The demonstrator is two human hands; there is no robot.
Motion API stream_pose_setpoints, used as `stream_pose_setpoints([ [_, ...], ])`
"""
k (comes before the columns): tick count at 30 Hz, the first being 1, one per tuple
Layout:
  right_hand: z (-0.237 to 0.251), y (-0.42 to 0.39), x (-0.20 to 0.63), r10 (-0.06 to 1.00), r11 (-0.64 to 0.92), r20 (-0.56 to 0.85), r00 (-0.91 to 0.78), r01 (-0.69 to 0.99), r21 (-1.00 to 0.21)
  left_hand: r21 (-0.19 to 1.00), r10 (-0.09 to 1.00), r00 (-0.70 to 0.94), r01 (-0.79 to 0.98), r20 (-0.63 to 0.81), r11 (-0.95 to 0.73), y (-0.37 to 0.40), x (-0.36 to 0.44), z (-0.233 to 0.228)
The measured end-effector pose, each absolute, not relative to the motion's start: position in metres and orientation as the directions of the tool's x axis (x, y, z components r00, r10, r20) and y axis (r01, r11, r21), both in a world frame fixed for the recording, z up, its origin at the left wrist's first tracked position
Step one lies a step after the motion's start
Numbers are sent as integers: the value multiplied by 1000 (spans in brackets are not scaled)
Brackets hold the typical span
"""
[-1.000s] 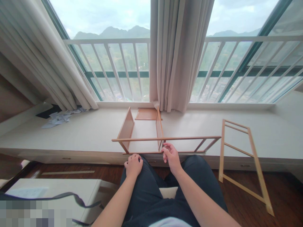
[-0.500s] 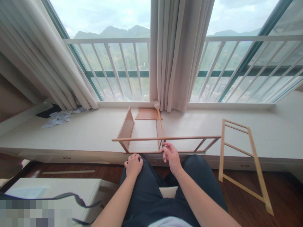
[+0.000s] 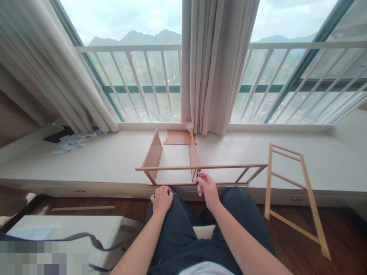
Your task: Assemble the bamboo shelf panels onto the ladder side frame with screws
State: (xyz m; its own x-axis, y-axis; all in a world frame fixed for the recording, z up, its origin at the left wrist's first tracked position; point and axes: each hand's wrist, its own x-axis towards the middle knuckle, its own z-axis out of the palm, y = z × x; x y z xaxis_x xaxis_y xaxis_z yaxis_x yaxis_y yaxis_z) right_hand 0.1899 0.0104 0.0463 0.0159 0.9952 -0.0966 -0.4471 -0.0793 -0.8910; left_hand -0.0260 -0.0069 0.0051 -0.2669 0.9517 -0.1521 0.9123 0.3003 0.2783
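I look down over my own knees at a half-built light-brown wooden shelf frame (image 3: 177, 168) that lies on its side on the white window ledge (image 3: 86, 160), its open face turned up and its long thin rail (image 3: 229, 167) running off to the right. It sits close to the ledge's near edge, I judge so that both hands can get at its joints without my leaning.

My right hand (image 3: 207, 188) is at the foot of the frame's middle upright panel, just where the rail meets it. The fingers are curled narrow, thumb and forefinger pinched together as if on something small; whether there is a peg or screw between them I cannot tell. My left hand (image 3: 162, 198) rests as a loose closed fist on my left knee in dark trousers (image 3: 183, 229), holding nothing that shows, just short of the frame's near edge.

A second light wooden ladder-like side frame (image 3: 289, 191) leans against the ledge to the right, its foot on the dark wood floor (image 3: 338, 233), parked well apart from the hands. A flat brown board (image 3: 177, 138) lies behind the frame by the pale curtain (image 3: 215, 68), and crumpled white papers (image 3: 71, 142) lie far left.

Against the frames a second and half a second back, almost nothing differs: both hands and all the pieces keep their places, and only the view drifts slightly.
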Motion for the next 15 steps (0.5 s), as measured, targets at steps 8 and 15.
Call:
stream_pose_setpoints([
  [8, 47, 9, 189, 995, -82, -101, 17, -454, -887, 279, 952, -267, 912, -150, 300, -7, -27, 3],
  [15, 48, 9, 189, 994, -86, -105, 15, -463, -882, 291, 955, -266, 910, -134, 294, -6, -28, 0],
])
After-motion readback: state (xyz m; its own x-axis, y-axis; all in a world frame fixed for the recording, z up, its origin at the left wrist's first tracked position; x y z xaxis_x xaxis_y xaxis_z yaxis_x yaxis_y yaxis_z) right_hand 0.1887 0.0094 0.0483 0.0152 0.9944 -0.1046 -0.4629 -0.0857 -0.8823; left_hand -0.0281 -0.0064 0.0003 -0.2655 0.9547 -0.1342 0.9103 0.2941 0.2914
